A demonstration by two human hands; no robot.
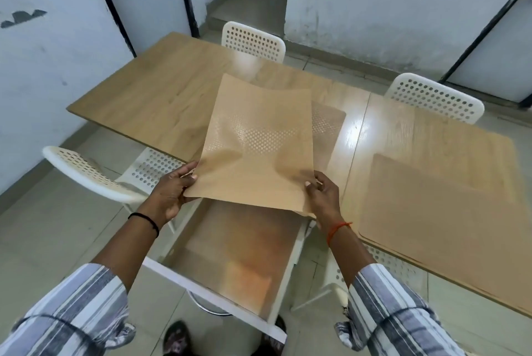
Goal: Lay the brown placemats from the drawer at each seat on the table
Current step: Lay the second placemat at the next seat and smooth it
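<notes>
One brown placemat (pixel 256 151) hung in the air over the open drawer (pixel 230 257), its near corners pinched by the left hand (pixel 172 191) and the right hand (pixel 322 194); each grip was closed tight on the sheet, thumb on top. It sagged slightly in the middle, its far edge reaching out over the worktop (pixel 149 93).

Two mats appeared to be down already: a laid placemat (pixel 443 211) at the near right seat, and another mat (pixel 328 125) partly hidden behind the held one. By that count the job looked roughly half done, with the left end of the worktop showing no mat, though how many seats needed one could not be told. The drawer's floor was a blurred brown, so whether more mats lay inside was unclear.

Pale wood-grain boards, glossy near the centre seam, made up the worktop. Four white perforated chairs stood around it, among them a far chair (pixel 253 41) and a left chair (pixel 95 174). Scuffed whitewashed walls, dark door frames and a tiled floor (pixel 57 229) closed the room.
</notes>
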